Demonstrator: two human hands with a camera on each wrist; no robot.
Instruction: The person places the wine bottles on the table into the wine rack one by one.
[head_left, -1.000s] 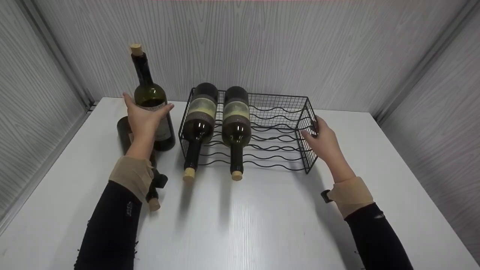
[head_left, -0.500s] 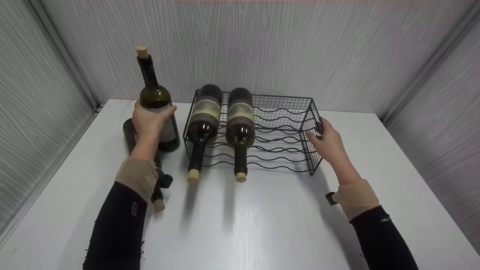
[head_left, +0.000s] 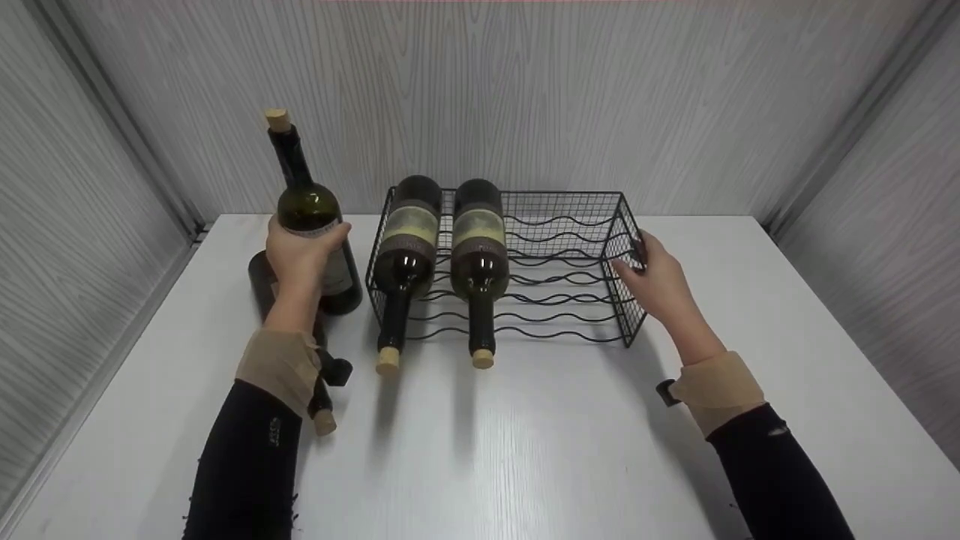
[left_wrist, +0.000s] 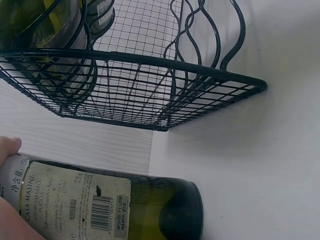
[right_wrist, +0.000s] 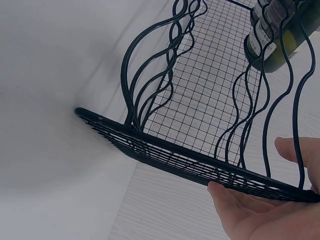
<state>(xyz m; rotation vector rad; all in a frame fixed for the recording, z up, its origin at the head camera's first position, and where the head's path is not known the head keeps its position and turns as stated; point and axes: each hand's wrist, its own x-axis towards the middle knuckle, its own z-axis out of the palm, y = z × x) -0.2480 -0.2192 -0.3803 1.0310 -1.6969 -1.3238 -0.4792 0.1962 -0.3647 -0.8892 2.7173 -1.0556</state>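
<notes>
As seen from above, a person's left hand (head_left: 294, 251) holds a dark green wine bottle (head_left: 309, 204) around its body, the thumb on one side and the fingers curled round the other. The bottle leans slightly left, with its cork (head_left: 277, 120) at the top; whether its base touches the white tabletop (head_left: 555, 450) is unclear. It is just left of a black wire rack (head_left: 556, 236) with mesh walls and wavy rods. The right hand (head_left: 661, 281) pinches the rack's right end panel (head_left: 621, 274), thumb inside and fingers outside. In the rack's left half, a left racked bottle (head_left: 409, 262) and a right racked bottle (head_left: 480, 262) lie side by side, their corked necks pointing toward the person. Another bottle (head_left: 264, 285) lies on the tabletop, partly hidden beneath the left forearm. Both arms wear black sleeves (head_left: 247, 465), and a pale wood-grain wall (head_left: 480, 90) rises behind.
</notes>
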